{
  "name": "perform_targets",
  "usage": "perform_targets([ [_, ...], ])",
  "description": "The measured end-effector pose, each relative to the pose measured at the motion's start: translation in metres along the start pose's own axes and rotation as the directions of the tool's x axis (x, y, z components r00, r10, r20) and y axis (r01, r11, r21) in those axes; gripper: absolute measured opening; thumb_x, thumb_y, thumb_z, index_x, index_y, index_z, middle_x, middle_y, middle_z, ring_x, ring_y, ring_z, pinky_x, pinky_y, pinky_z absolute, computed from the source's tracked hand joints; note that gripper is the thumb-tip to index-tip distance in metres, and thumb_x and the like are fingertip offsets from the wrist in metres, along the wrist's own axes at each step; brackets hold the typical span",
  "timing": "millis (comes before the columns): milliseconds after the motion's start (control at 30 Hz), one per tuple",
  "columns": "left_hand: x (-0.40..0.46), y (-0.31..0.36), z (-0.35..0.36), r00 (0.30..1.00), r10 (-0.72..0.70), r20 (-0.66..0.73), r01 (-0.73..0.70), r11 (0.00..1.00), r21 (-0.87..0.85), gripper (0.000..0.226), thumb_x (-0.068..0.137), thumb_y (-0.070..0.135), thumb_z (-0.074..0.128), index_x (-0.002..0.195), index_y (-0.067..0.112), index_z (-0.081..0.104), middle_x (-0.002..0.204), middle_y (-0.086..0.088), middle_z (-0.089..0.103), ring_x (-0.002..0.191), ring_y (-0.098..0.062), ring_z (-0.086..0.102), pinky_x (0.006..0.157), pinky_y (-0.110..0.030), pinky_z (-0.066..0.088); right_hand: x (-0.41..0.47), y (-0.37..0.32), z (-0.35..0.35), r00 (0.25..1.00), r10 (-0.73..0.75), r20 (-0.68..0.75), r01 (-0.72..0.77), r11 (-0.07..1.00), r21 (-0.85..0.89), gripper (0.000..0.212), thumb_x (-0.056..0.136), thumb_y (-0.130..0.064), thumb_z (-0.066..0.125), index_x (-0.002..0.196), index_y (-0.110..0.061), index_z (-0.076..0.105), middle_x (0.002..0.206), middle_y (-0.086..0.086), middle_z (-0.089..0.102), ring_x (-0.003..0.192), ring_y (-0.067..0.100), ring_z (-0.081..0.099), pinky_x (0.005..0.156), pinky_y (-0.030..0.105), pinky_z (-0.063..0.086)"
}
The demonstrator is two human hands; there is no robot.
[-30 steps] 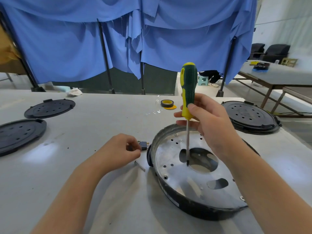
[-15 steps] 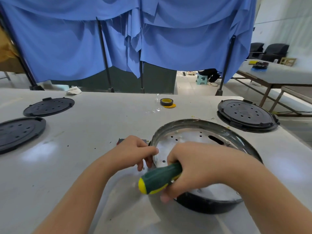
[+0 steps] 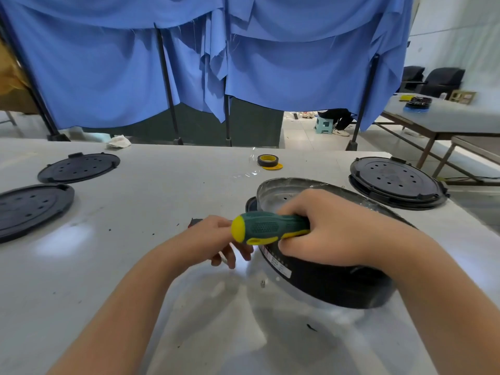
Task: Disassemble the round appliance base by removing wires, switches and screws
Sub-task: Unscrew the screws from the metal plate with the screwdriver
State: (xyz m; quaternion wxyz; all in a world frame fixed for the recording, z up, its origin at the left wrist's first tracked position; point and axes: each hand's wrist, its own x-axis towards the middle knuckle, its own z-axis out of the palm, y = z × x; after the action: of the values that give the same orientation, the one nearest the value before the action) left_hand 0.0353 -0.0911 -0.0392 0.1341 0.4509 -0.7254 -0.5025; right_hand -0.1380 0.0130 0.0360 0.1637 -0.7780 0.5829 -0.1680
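Right now the base (image 3: 332, 282) sits on the table (image 3: 162, 201) at about 4 o'clock from frame centre, tipped so its near wall lifts and the open side faces away. The right hand (image 3: 332, 236) is wrapped shut around the screwdriver (image 3: 266, 228), handle pointing to 9 o'clock, with the same hand pressing on the base's rim. The left hand (image 3: 216, 239) hangs just beside the base at its 9 o'clock, fingers curled downward; whether it pinches anything I cannot tell, since the handle covers the fingertips.

Judging by looks, the base is a stiff shell: a thin metal liner inside a black plastic wall. It should be light enough to tilt one-handed, yet the smooth wall may slide on the slick tabletop. Best hold is over the rim, thumb outside and fingers inside, clear of the liner's edge, which could be sharp. A small screw (image 3: 262, 283) lies loose on the table at the base's 7 o'clock; it would roll easily. A tape roll (image 3: 266, 160) sits well apart at 12 o'clock.
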Motion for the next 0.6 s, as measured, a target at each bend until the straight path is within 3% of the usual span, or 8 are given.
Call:
perform_targets([
  [100, -0.007, -0.005, 0.003, 0.991, 0.114, 0.076, -0.128, 0.968, 0.216, 0.01, 0.071, 0.035, 0.066, 0.078, 0.035, 0.073, 0.078, 0.015, 0.072, 0.058, 0.0, 0.059, 0.05, -0.016, 0.043, -0.002, 0.001, -0.006, 1.0, -0.006, -0.008, 0.006, 1.0, 0.019, 0.017, 0.076, -0.022, 0.059, 0.062, -0.013, 0.056, 0.049, -0.002, 0.041, 0.045, 0.009, 0.038, 0.044, 0.022, 0.03],
  [200, -0.01, -0.004, 0.009, 0.976, 0.158, 0.149, -0.204, 0.902, 0.381, 0.02, 0.063, 0.049, 0.074, 0.082, 0.046, 0.068, 0.081, 0.023, 0.068, 0.061, 0.006, 0.053, 0.053, -0.009, 0.043, -0.004, 0.0, -0.007, 1.0, -0.005, -0.012, 0.005, 1.0, 0.016, 0.02, 0.076, -0.021, 0.059, 0.058, -0.016, 0.052, 0.048, -0.003, 0.039, 0.043, 0.009, 0.036, 0.042, 0.02, 0.028],
  [300, -0.01, -0.006, 0.019, 0.98, 0.171, 0.1, -0.197, 0.876, 0.44, 0.023, 0.063, 0.049, 0.076, 0.084, 0.043, 0.067, 0.077, 0.029, 0.063, 0.062, 0.01, 0.051, 0.049, -0.003, 0.038, -0.003, -0.001, -0.005, 1.0, 0.006, -0.004, -0.006, 1.0, 0.025, 0.023, 0.075, -0.019, 0.059, 0.054, -0.017, 0.049, 0.047, -0.003, 0.037, 0.043, 0.01, 0.035, 0.043, 0.025, 0.028],
  [467, -0.009, -0.009, 0.023, 0.979, 0.19, 0.07, -0.2, 0.861, 0.468, 0.006, 0.071, 0.034, 0.072, 0.078, 0.033, 0.07, 0.068, 0.037, 0.058, 0.062, 0.016, 0.052, 0.047, -0.002, 0.036, -0.003, -0.001, -0.004, 1.0, 0.01, 0.016, -0.011, 0.999, 0.037, 0.026, 0.076, -0.018, 0.06, 0.052, -0.02, 0.049, 0.045, -0.005, 0.038, 0.042, 0.008, 0.035, 0.042, 0.022, 0.028],
  [600, -0.012, -0.01, 0.002, 0.97, 0.241, -0.018, -0.208, 0.869, 0.448, 0.006, 0.068, 0.018, 0.07, 0.068, 0.022, 0.066, 0.06, 0.019, 0.061, 0.05, 0.002, 0.051, 0.049, -0.011, 0.04, -0.002, 0.0, -0.001, 0.999, 0.018, 0.034, -0.018, 1.0, 0.022, 0.021, 0.075, -0.02, 0.059, 0.056, -0.016, 0.05, 0.046, -0.004, 0.038, 0.043, 0.008, 0.036, 0.044, 0.024, 0.03],
])
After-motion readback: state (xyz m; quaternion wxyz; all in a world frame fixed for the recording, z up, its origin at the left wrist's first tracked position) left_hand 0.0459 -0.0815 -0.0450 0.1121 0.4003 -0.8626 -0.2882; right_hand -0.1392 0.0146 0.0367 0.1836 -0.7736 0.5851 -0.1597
